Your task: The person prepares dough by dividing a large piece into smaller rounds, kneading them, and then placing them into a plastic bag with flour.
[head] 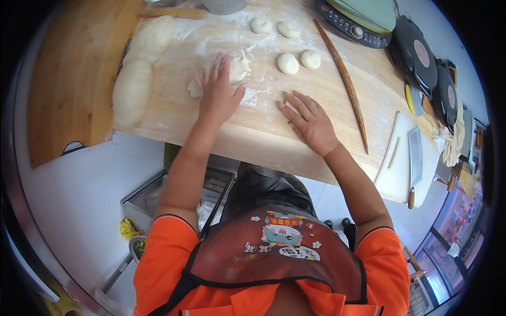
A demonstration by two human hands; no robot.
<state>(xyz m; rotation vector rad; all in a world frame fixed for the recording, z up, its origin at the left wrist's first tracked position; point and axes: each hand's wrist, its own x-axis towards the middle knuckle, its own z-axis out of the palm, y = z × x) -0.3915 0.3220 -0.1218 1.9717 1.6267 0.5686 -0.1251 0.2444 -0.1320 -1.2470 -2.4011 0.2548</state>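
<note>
Fingers spread, my left hand (219,89) lies over a piece of white dough (239,70) on the floured wooden board (245,130), with dough showing on both sides of it. My right hand (306,118) rests on the board near its front edge, with slightly bent fingers and nothing seen in them; its palm is hidden. Beyond it are two round dough balls (288,64), side by side, and two more dough rounds (261,25) lie farther back. Two large smooth lumps of dough (132,93) adjoin each other at the board's left side.
A tapered wooden rolling pin (348,83) lies right of the dough balls. On the right, a white cutting board (389,179) holds a cleaver (415,156). Electric griddles (413,53) line the back right. A straw brush (174,13) lies at the back left.
</note>
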